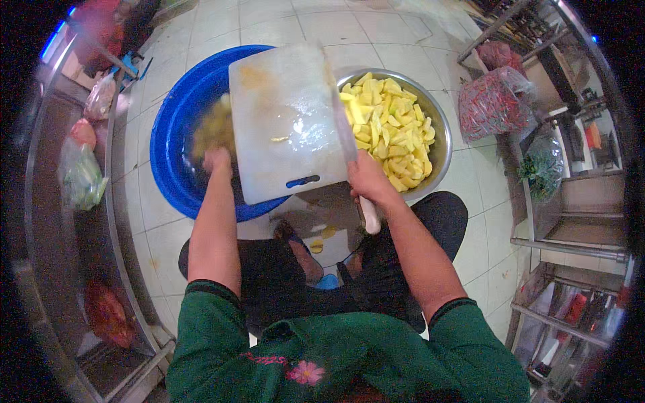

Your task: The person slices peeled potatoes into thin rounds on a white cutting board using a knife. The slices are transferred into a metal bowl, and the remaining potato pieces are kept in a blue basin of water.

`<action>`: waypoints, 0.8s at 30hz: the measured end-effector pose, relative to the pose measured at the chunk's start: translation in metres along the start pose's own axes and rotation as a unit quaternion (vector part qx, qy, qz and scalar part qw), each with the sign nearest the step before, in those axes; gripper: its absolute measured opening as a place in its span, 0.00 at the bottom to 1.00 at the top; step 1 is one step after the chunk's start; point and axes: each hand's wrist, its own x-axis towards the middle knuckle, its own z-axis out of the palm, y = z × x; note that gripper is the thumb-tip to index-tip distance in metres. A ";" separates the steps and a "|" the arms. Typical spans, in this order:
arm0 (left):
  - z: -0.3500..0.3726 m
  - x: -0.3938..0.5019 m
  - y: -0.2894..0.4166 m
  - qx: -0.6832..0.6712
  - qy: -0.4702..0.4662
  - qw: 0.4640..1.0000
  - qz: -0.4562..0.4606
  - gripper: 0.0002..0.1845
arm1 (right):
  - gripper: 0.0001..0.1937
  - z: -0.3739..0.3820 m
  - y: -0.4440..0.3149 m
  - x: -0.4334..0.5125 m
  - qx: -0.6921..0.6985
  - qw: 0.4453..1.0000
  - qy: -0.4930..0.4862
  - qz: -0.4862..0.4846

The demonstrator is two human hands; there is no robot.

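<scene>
My left hand (217,160) reaches into a blue plastic basin (164,113). Brownish-yellow pieces (214,126) lie blurred just past its fingers, so whether it grips any is unclear. A white plastic cutting board (287,126) bridges the space between the basin and a steel bowl (447,143). Wet patches and one thin yellow sliver (279,139) show on the board. My right hand (370,176) is closed around the pale handle of a large knife (370,216); the blurred blade points away along the board's right edge. Cut yellow pieces, apparently potato, (390,126) are heaped in the bowl.
Yellow scraps (316,246) lie on the tiled floor (347,27) between my feet. At right, a metal rack (569,249) stands near a clear bag of red chillies (494,106) and a bag of leafy greens (541,163). Bagged vegetables (83,174) sit on the left shelf.
</scene>
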 end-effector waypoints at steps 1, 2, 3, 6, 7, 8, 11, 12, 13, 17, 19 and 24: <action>0.004 0.006 -0.015 0.040 -0.023 0.999 -0.019 0.17 | 0.12 -0.005 0.004 0.001 0.048 0.998 0.022 0.019; 0.008 0.010 -0.030 0.086 -0.050 0.995 -0.020 0.18 | 0.12 -0.011 0.007 0.002 0.085 0.993 0.050 0.063; 0.012 0.014 -0.043 0.124 -0.075 0.989 -0.016 0.18 | 0.12 -0.015 0.009 0.003 0.142 0.987 0.056 0.057; 0.024 0.027 -0.067 0.215 -0.133 0.968 0.004 0.19 | 0.11 -0.024 0.007 0.002 0.231 0.965 0.088 0.083; 0.026 0.031 -0.072 0.239 -0.147 0.960 0.009 0.19 | 0.11 -0.026 0.006 0.001 0.234 0.964 0.098 0.079; 0.029 0.035 -0.075 0.261 -0.161 0.952 0.017 0.20 | 0.11 -0.027 0.005 0.001 0.250 0.961 0.100 0.054; 0.031 0.045 -0.082 0.302 -0.191 0.933 0.040 0.21 | 0.11 -0.026 0.007 0.002 0.187 0.974 0.117 0.043; 0.030 0.049 -0.083 0.309 -0.200 0.928 0.048 0.21 | 0.12 -0.024 0.009 0.004 0.186 0.975 0.113 0.040; 0.030 0.052 -0.083 0.316 -0.209 0.924 0.055 0.22 | 0.12 -0.022 0.012 0.005 0.183 0.976 0.110 0.034; 0.006 0.065 -0.062 0.306 -0.241 0.915 0.107 0.23 | 0.12 -0.012 0.019 0.014 0.122 0.985 0.124 -0.018; -0.015 0.066 -0.028 0.249 -0.255 0.924 0.136 0.24 | 0.11 -0.007 0.018 0.016 0.113 0.986 0.114 -0.035; -0.077 0.006 0.096 -0.048 -0.374 0.912 0.160 0.19 | 0.11 0.004 0.000 0.006 0.116 0.989 0.066 -0.064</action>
